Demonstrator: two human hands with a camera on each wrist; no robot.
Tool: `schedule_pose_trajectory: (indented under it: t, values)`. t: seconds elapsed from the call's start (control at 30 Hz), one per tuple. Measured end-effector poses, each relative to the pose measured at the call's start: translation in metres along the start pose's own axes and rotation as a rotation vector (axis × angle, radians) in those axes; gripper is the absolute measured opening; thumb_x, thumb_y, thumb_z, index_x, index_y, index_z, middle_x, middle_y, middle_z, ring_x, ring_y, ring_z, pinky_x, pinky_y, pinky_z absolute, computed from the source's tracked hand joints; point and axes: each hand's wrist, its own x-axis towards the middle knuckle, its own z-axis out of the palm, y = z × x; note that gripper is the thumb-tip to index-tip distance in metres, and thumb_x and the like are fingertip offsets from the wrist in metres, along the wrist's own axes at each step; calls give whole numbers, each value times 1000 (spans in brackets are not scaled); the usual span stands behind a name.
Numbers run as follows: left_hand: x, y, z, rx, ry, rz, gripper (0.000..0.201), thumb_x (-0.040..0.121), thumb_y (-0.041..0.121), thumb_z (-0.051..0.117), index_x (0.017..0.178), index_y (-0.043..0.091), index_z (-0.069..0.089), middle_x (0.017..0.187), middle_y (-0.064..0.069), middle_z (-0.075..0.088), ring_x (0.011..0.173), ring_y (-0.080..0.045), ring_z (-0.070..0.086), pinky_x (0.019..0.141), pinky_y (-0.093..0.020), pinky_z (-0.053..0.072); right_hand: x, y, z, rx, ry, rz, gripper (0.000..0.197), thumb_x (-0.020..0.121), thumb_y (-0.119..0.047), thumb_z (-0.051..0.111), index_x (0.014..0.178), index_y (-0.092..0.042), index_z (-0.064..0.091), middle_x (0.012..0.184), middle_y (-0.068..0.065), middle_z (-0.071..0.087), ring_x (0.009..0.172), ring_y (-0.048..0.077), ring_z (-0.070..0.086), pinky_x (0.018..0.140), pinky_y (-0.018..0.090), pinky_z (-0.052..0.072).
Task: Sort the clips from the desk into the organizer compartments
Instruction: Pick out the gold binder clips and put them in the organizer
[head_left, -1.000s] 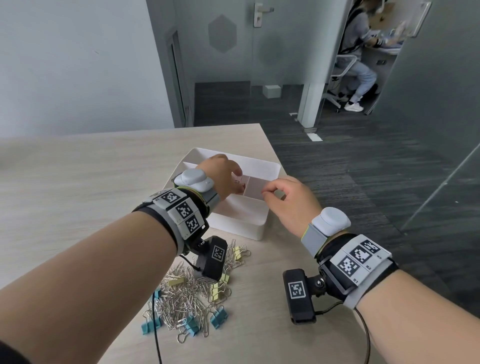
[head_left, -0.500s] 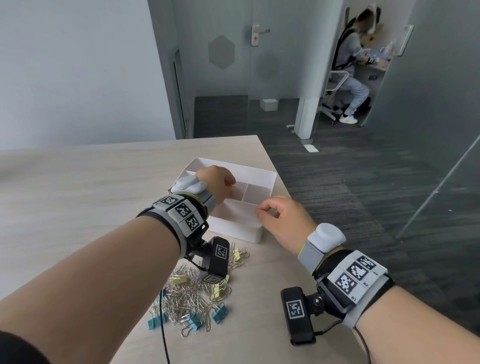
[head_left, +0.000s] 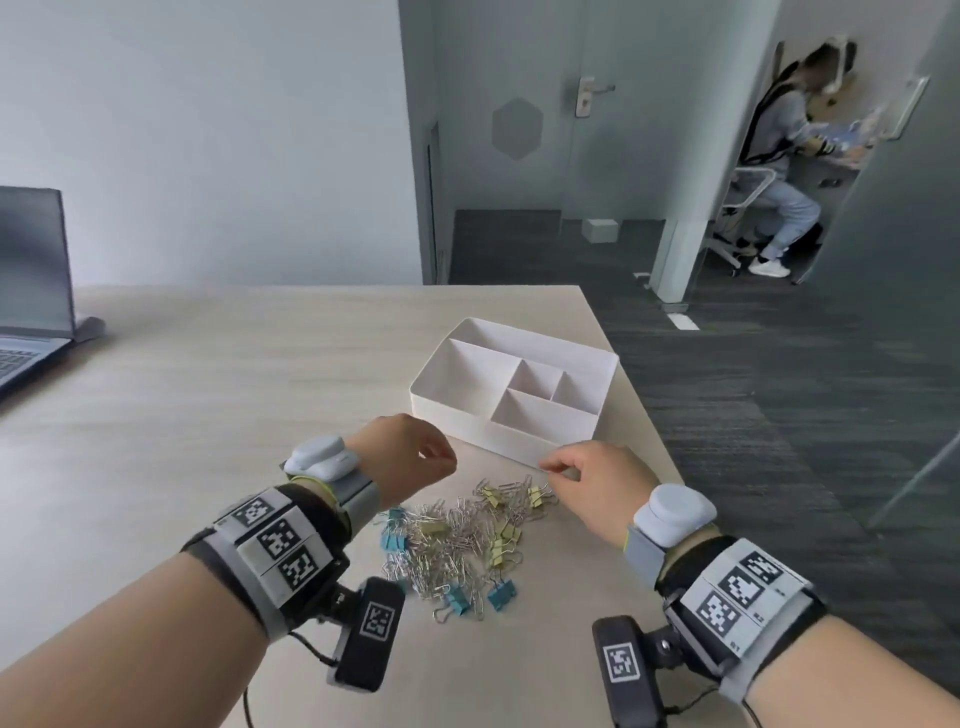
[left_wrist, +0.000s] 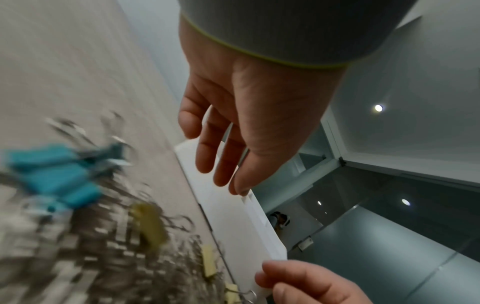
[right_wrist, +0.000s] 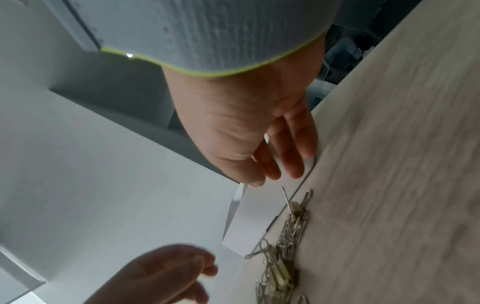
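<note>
The organizer (head_left: 550, 441) is plain white. On the pale wood-grain worktop (head_left: 208, 395), silver paper clips (head_left: 457, 540) mix with teal binder clips (head_left: 501, 595) and pale yellow binder clips (head_left: 497, 548).

The organizer (head_left: 511, 387) sits on the desk (head_left: 218, 395), far of the clip pile (head_left: 460, 540); a laptop (head_left: 28, 291) lies far left.

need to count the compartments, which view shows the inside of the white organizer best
The head view: the organizer is seen from above with its dividers and empty compartments in full. The left wrist view shows only its outer wall edge-on, and the right wrist view only a side wall.
</note>
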Motion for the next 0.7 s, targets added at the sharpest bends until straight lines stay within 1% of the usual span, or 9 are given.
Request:
schedule_pose_trajectory:
  t: [0.1, 0.27, 0.33, 0.43, 0.47, 0.53, 0.6, 0.63, 0.7]
  values:
    - [-18, -16, 0, -33, -56, -51, 10, 79, 40, 72, 84, 33, 78, 82, 20, 73, 77, -2, 69, 66, -18, 50, 1, -6, 8, -61, -52, 12, 25, 91, -29, 56, 109, -32, 73, 115, -13, 71, 104, 12, 64, 89, 23, 49]
    - [-37, -24, 8, 3, -143, -31, 32, 67, 55, 80, 91, 35, 73, 90, 20, 71, 79, 3, 64, 67, -16, 47, -2, -9, 18, -86, -35, 55, 18, 85, -22, 58, 91, -29, 74, 95, -12, 73, 90, 13, 67, 78, 24, 52]
    - [-39, -25, 13, 53, -153, -16, 28, 68, 51, 80, 90, 36, 73, 91, 21, 69, 80, 1, 63, 67, -19, 46, -5, -11, 19, -63, -19, 56, 14, 83, -21, 60, 85, -28, 72, 88, -12, 71, 85, 13, 65, 76, 25, 53]
    - [-39, -23, 17, 102, -98, -4, 14, 76, 45, 74, 86, 35, 75, 86, 22, 64, 78, -1, 59, 61, -21, 42, -9, -10, 20, 43, 26, 60, 12, 80, -20, 64, 76, -29, 70, 78, -12, 69, 77, 9, 64, 69, 23, 52]
    - [-38, -23, 18, 105, -76, 0, 11, 78, 43, 73, 84, 34, 75, 84, 21, 64, 75, -1, 59, 59, -21, 42, -10, -10, 21, 93, 47, 65, 12, 79, -19, 65, 75, -29, 71, 76, -11, 69, 74, 8, 64, 65, 21, 50]
    - [-38, -24, 20, 73, -61, -17, 8, 79, 42, 71, 79, 35, 74, 79, 21, 65, 72, -1, 61, 58, -21, 46, -12, -12, 21, 200, 74, 66, 11, 79, -18, 68, 75, -28, 72, 72, -10, 69, 64, 4, 61, 57, 17, 44]
    - [-38, -24, 20, 19, -47, -39, 6, 79, 39, 70, 75, 35, 72, 75, 22, 66, 71, -2, 64, 60, -22, 51, -14, -16, 22, 310, 95, 58, 11, 79, -16, 70, 76, -26, 73, 67, -9, 69, 57, 2, 58, 54, 18, 43]
    - [-38, -24, 20, -9, -30, -48, 4, 78, 37, 69, 74, 36, 70, 75, 23, 66, 71, -1, 64, 60, -22, 52, -15, -18, 21, 352, 107, 50, 11, 79, -15, 71, 75, -25, 74, 66, -8, 69, 56, 2, 58, 53, 19, 44]
    - [-37, -23, 19, -60, -3, -43, 7, 77, 32, 67, 79, 38, 69, 81, 24, 66, 73, 3, 62, 60, -18, 48, -16, -23, 21, 408, 108, 38, 11, 79, -13, 72, 76, -22, 74, 66, -6, 69, 54, 1, 58, 51, 17, 43]
